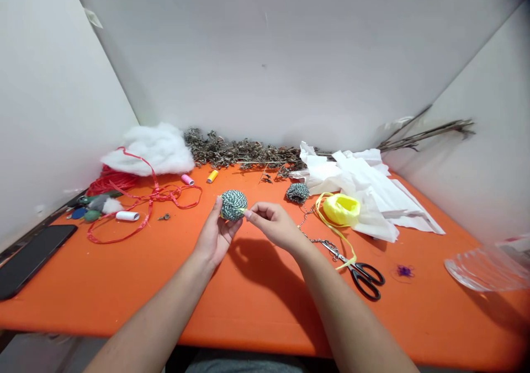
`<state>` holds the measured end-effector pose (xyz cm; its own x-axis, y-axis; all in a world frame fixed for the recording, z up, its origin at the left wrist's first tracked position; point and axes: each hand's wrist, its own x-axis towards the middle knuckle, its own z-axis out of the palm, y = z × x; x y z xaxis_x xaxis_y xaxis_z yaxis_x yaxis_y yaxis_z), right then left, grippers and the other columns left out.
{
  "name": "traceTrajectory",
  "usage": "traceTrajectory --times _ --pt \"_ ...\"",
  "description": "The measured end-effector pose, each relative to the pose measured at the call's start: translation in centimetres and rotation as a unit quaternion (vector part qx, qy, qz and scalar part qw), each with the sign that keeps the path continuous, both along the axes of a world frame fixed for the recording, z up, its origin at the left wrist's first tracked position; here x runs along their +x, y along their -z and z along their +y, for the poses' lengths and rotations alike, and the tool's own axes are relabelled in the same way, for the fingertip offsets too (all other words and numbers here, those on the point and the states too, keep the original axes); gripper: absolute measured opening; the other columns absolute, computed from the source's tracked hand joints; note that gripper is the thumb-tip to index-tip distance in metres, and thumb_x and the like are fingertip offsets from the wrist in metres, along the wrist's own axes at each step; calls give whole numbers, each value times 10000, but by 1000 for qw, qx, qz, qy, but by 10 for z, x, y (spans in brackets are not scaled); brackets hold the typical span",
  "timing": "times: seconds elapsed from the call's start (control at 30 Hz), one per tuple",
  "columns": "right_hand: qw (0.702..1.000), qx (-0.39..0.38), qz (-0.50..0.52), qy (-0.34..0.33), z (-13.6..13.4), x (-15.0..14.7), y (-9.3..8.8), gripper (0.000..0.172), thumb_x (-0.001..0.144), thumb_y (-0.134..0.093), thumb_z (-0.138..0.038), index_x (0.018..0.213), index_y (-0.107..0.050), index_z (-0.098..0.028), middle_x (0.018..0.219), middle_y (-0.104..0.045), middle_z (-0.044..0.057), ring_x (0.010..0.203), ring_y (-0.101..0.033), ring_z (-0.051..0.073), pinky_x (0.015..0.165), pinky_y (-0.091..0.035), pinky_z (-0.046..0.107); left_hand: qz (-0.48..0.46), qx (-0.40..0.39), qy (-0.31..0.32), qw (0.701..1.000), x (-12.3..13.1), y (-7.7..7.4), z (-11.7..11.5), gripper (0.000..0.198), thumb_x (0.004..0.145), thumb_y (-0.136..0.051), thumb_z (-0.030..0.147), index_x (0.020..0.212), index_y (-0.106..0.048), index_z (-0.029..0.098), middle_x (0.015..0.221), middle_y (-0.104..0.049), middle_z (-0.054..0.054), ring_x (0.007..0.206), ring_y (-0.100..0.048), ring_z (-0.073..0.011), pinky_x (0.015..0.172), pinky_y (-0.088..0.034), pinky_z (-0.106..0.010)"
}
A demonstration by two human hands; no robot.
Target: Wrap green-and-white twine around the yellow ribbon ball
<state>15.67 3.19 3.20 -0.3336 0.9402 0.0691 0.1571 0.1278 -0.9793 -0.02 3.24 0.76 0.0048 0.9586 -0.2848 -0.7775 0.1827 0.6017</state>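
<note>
Nearest the camera, at the bottom of the frame: our two forearms (151,318), reaching up over the orange tabletop (244,312). Left hand (215,238): thumb against the left side of the ball (234,203), other fingers curled beneath and behind it, so we hold it between them. Right hand (273,225): thumb and index fingertips pressed together at the ball's right edge, pinching a short yellow end (244,211); remaining fingers folded in. Ball position: centre of the frame, raised off the tabletop. Appearance: roundish, wound in dark green-and-white flecked yarn, strands lying in close, slanting bands; we see yellow at its lower left edge. Outward, right of centre: a bundle of similar yarn (297,193), a yellow ribbon roll (340,209), black-handled scissors (366,281). Left of centre: red ribbon (111,182), with white fluff (153,147) above it.
</note>
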Motion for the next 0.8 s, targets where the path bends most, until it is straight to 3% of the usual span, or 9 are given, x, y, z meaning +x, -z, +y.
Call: traceTrajectory --times 0.53,0.67,0.8 --pt "1000 -2 3 -2 1 1 2 434 821 -658 -602 763 -613 -174 628 -488 -39 568 -367 105 540 -308 253 1 -16 35 999 -2 -3 -2 307 989 -551 413 1014 -695 143 862 -755 -64 593 -708 -123 488 -595 -179" --pt "1000 2 5 -8 1 0 2 438 828 -655 -609 779 -635 -174 666 -566 -13 595 -424 116 567 -354 258 2 -24 45 999 -3 -2 -1 326 995 -532 431 1000 -698 150 819 -747 -55 578 -712 -135 440 -577 -185" --pt "1000 11 5 -4 2 1 4 430 842 -644 -598 778 -629 -174 650 -534 -24 579 -405 113 548 -331 255 2 -23 39 999 -2 -4 -1 348 1012 -491 436 998 -692 152 818 -753 -50 596 -725 -137 431 -569 -174"
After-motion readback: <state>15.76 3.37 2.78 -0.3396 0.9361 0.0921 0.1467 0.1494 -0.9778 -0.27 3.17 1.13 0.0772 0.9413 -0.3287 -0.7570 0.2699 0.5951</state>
